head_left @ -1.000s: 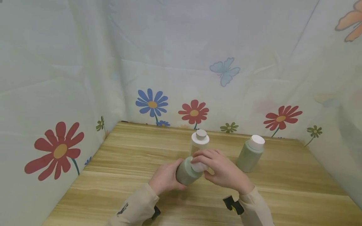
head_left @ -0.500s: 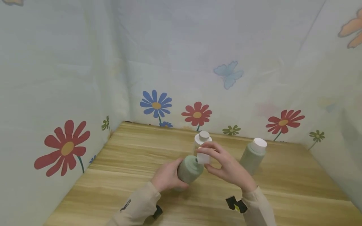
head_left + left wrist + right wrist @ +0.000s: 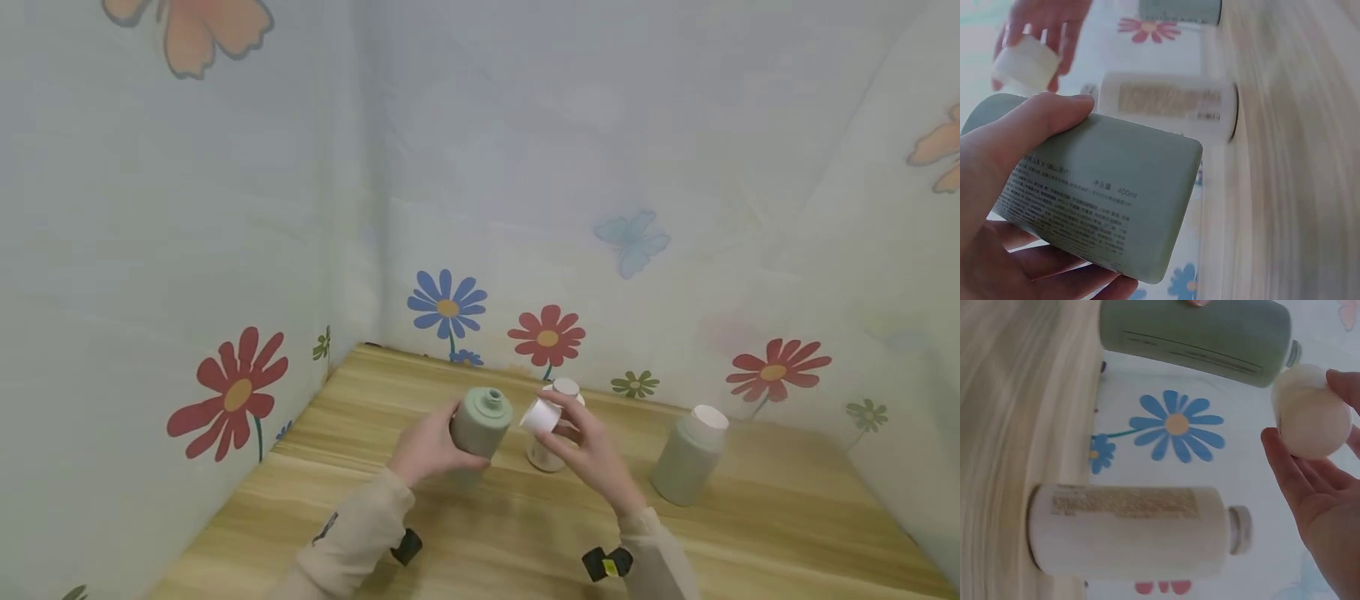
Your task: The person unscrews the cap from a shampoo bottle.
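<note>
My left hand (image 3: 426,447) grips a green bottle (image 3: 482,423) round its body. The bottle is held above the table, and its narrow neck is uncovered at the top. Small print and "400ml" show on its side in the left wrist view. Between the fingers and thumb of my right hand (image 3: 600,458) is a white cap (image 3: 542,416), apart from the bottle's neck and to its right. Just behind the right hand stands a white bottle (image 3: 1129,534) with a small cap, partly hidden by that hand in the head view.
A second green bottle (image 3: 684,462) with a white cap stands upright to the right. The wood-grain table (image 3: 360,425) is bounded by pale cloth walls (image 3: 510,183) printed with flowers and butterflies.
The white cap has come off the green bottle and moved away from its neck. The left hand has brought the bottle more upright. The head view has shifted up and left.
</note>
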`<state>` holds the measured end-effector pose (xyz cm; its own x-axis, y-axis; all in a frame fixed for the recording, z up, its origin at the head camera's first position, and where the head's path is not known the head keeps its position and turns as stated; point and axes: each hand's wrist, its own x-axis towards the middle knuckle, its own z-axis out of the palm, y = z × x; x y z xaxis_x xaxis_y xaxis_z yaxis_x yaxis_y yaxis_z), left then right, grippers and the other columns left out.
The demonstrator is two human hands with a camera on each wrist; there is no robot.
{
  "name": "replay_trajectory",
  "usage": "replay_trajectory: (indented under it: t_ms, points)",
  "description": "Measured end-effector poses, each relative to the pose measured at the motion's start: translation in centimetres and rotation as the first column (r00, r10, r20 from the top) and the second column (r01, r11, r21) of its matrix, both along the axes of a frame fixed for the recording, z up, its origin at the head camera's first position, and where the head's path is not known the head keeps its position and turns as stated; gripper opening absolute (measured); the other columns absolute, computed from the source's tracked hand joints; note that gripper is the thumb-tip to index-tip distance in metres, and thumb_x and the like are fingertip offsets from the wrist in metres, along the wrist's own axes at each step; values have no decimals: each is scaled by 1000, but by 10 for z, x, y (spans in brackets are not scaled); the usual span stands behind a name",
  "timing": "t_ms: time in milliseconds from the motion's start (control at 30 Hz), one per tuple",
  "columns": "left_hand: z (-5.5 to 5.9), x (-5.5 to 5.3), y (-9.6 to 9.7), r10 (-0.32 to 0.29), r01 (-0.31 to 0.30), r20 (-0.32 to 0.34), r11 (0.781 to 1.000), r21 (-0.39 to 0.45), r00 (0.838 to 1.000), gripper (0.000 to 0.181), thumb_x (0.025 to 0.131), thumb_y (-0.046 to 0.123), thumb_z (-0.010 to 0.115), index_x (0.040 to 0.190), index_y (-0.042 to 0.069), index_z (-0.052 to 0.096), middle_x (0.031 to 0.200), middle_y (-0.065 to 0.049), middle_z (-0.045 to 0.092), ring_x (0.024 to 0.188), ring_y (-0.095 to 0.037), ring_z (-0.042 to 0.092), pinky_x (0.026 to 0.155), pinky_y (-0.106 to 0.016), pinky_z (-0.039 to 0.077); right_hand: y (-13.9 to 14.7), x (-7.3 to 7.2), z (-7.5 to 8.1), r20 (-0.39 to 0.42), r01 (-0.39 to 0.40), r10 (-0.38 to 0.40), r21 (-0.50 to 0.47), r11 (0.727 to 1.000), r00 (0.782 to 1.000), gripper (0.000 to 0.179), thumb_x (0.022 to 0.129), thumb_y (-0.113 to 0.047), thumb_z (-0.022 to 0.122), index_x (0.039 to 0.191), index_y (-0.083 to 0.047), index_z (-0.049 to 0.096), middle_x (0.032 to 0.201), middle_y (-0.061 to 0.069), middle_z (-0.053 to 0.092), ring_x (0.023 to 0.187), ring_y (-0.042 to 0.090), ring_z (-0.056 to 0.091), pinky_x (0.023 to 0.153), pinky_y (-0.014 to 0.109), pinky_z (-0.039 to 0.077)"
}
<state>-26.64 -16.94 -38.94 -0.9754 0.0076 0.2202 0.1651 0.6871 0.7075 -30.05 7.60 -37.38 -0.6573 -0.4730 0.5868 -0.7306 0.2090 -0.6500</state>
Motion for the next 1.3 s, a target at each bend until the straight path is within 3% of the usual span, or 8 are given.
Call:
replay_trajectory:
  t_ms: [100,200,433,533,667,767,1033,1300]
  points:
    - [3,-4,-8,29,-29,7,1000,-7,1000,84,59,38,90,131,14,54,118,-6,68,104,-25,64,90,-47,51,-7,-6,-6,99,34,-32,-25,999,995,48,88,-11,69,133,-10,53,128,16,57,105,4,60,86,24,54]
    - [6,-9,-17,54,-54,16,998,14,998,82,59,37,90,130,14,55,118,-6,68,105,-25,65,90,-47,51,-17,-13,-9,193,49,-38,-54,997,980,49,88,-14,71,133,-11,52,130,16,56,111,17,62,89,27,54]
    - [11,-19,-38,84,-84,14,996,32,996,83,60,36,91,131,13,54,121,-10,67,108,-28,65,92,-47,52,-48,-33,-24,453,50,9,-118,992,892,52,86,-11,72,131,-9,46,131,16,55,119,30,59,87,28,54]
    - [9,-21,-47,88,-89,27,995,49,996,85,59,36,91,132,14,53,121,-11,67,108,-28,65,91,-46,52,-61,-39,-37,453,42,19,-124,991,891,51,83,-6,73,126,-3,46,128,19,56,119,33,60,89,36,54]
    - [5,-24,-56,82,-84,37,994,74,996,85,60,35,91,132,11,53,122,-11,67,109,-28,64,92,-46,52,-74,-46,-54,377,67,-24,-102,993,926,46,79,-4,77,117,-1,52,122,20,60,117,37,60,97,46,49]
    - [2,-24,-61,84,-87,44,993,82,995,84,60,35,91,131,10,54,121,-12,66,109,-28,64,92,-46,52,-81,-48,-61,355,80,-40,-99,992,934,44,76,-2,78,113,0,54,119,21,62,113,39,61,97,49,49]
    - [-16,-27,-62,85,-91,56,988,122,995,83,63,28,91,132,9,50,124,-13,64,114,-30,62,97,-48,49,-88,-46,-77,432,17,11,-60,998,902,52,77,6,74,122,6,49,122,25,56,115,41,58,100,50,47]
    - [-34,-28,-68,103,-113,67,980,162,992,90,62,23,91,138,6,46,131,-17,60,121,-35,58,102,-50,45,-91,-43,-81,458,-36,-16,105,994,889,65,76,0,75,134,4,46,127,25,52,117,42,57,99,50,47]
